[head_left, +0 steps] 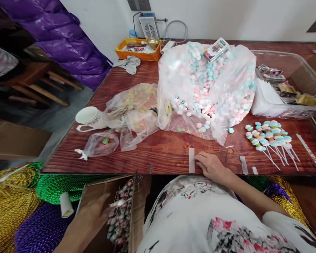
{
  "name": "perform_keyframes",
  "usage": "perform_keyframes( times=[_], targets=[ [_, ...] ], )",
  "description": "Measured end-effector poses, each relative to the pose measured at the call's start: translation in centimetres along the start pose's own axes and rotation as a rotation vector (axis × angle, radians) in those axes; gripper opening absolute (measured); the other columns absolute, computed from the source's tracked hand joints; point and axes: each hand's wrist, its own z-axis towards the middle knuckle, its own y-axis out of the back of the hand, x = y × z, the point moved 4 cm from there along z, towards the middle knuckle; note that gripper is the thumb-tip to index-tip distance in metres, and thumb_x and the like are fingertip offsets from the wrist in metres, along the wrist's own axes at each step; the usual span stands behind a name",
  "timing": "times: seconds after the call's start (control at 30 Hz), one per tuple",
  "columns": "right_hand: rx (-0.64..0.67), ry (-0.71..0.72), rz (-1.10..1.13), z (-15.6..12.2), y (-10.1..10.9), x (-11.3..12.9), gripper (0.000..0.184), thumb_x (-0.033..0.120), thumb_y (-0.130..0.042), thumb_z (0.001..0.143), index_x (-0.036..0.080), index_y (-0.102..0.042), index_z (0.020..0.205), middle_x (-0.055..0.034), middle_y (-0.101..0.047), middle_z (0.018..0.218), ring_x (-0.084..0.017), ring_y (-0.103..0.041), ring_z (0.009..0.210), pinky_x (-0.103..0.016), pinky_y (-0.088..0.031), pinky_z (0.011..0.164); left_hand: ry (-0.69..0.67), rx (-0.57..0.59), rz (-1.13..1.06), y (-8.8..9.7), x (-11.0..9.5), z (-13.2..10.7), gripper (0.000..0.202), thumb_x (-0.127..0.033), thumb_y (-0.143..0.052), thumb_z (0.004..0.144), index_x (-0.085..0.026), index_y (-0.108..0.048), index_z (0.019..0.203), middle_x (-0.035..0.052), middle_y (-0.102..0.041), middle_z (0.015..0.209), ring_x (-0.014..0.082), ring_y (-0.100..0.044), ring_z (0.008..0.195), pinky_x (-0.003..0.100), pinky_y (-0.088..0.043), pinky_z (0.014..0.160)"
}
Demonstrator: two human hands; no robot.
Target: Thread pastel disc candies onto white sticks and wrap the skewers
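Note:
My right hand (212, 167) lies on the front edge of the wooden table (171, 154), fingers loosely apart and empty, their tips beside a short white strip (191, 160). Below the table on the left, my left hand (91, 214) is blurred by motion. Its fingers look stretched out and nothing shows clearly between them. They are over an open cardboard box (140, 200), close to a pile of wrapped candy skewers (120, 218). On the table at right lies a bunch of pink, blue and white marshmallow skewers (274, 133) with white sticks.
A large clear bag of marshmallows (234, 84) fills the table's middle, with smaller candy bags (139, 102) and a white mug (91, 117) to its left. Behind are an orange tray (138, 54) and, at right, a clear bin (279, 110). Shiny bead strands (13, 193) hang below left.

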Motion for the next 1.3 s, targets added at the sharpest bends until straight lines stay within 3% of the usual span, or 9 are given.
perform_keyframes(
  times=[0.1,0.2,0.43,0.53,0.67,0.8,0.93,1.07,1.3],
  targets=[
    [-0.172,-0.022,-0.078,0.2,2.4,-0.6,0.03,0.008,-0.045,0.09,0.017,-0.058,0.116,-0.0129,-0.064,0.11,-0.021,-0.062,0.098,-0.034,-0.053,0.079,-0.254,0.087,0.058,-1.2,-7.7,2.8,0.031,-0.041,-0.058,0.083,-0.024,-0.071,0.104,0.0089,-0.074,0.105,0.0286,-0.07,0.095,0.036,-0.056,0.081],
    [-0.355,0.058,-0.039,1.3,6.5,-0.5,0.031,0.008,-0.047,0.089,0.021,-0.058,0.116,-0.0086,-0.067,0.106,-0.018,-0.064,0.095,-0.032,-0.054,0.078,-0.573,0.095,-0.048,-0.4,-15.3,5.6,0.025,-0.033,-0.053,0.089,-0.024,-0.069,0.106,0.0063,-0.074,0.104,0.021,-0.069,0.095,0.029,-0.054,0.086],
    [-0.63,0.062,-0.235,8.0,20.2,-4.4,0.014,0.019,-0.054,0.088,0.023,-0.067,0.093,-0.005,-0.072,0.086,-0.02,-0.065,0.081,-0.036,-0.051,0.075,-0.954,0.021,-0.062,5.1,-24.5,13.8,0.022,-0.022,-0.046,0.093,-0.022,-0.068,0.093,0.0034,-0.071,0.089,0.0157,-0.065,0.083,0.025,-0.051,0.079],
    [-0.62,-0.076,-0.295,13.1,24.7,-8.3,0.015,0.023,-0.055,0.086,0.021,-0.069,0.085,-0.0041,-0.073,0.082,-0.02,-0.066,0.076,-0.034,-0.05,0.07,-1.008,0.049,-0.073,7.0,-28.7,18.6,0.025,-0.026,-0.046,0.094,-0.02,-0.069,0.089,0.0048,-0.07,0.083,0.016,-0.064,0.079,0.026,-0.048,0.076],
    [-0.492,-0.271,-0.446,20.0,27.3,-13.4,0.02,0.022,-0.054,0.083,0.02,-0.071,0.094,-0.0048,-0.074,0.084,-0.02,-0.064,0.074,-0.032,-0.049,0.067,-0.917,-0.039,-0.095,8.3,-34.6,27.2,0.023,-0.031,-0.052,0.088,-0.018,-0.072,0.089,0.0069,-0.071,0.09,0.0192,-0.064,0.083,0.028,-0.047,0.077],
    [-0.377,-0.135,-0.686,25.8,27.5,-15.3,0.056,0.008,-0.059,0.074,0.02,-0.056,0.129,-0.0122,-0.061,0.13,-0.029,-0.056,0.107,-0.039,-0.046,0.083,-0.712,-0.122,-0.182,7.3,-39.6,35.9,0.045,-0.031,-0.066,0.074,-0.018,-0.065,0.118,0.008,-0.07,0.098,0.0211,-0.064,0.084,0.028,-0.048,0.072],
    [-0.146,0.142,-0.99,30.8,26.3,-16.7,0.078,0.007,-0.063,0.073,0.025,-0.035,0.144,-0.0107,-0.037,0.152,-0.035,-0.038,0.129,-0.046,-0.038,0.094,-0.576,-0.002,-0.37,4.4,-42.3,40.0,0.07,-0.03,-0.075,0.065,-0.015,-0.056,0.131,0.0085,-0.069,0.097,0.0158,-0.061,0.063,0.027,-0.048,0.063],
    [-0.029,0.143,-1.056,34.1,25.9,-19.4,0.063,0.013,-0.065,0.076,0.022,-0.044,0.135,-0.0108,-0.046,0.144,-0.033,-0.036,0.129,-0.047,-0.033,0.093,-0.562,0.062,-0.525,2.4,-42.4,39.6,0.074,-0.03,-0.075,0.065,-0.016,-0.052,0.134,0.0052,-0.068,0.089,0.013,-0.058,0.06,0.025,-0.046,0.058],
    [-0.13,0.293,-0.983,31.1,25.8,-18.7,0.036,0.018,-0.058,0.084,0.016,-0.051,0.119,-0.0149,-0.061,0.125,-0.029,-0.048,0.114,-0.049,-0.029,0.09,-0.427,0.214,-0.983,2.2,-39.9,37.7,0.071,-0.031,-0.079,0.066,-0.017,-0.051,0.13,0.004,-0.065,0.088,0.0137,-0.063,0.068,0.024,-0.05,0.057]
  ],
)
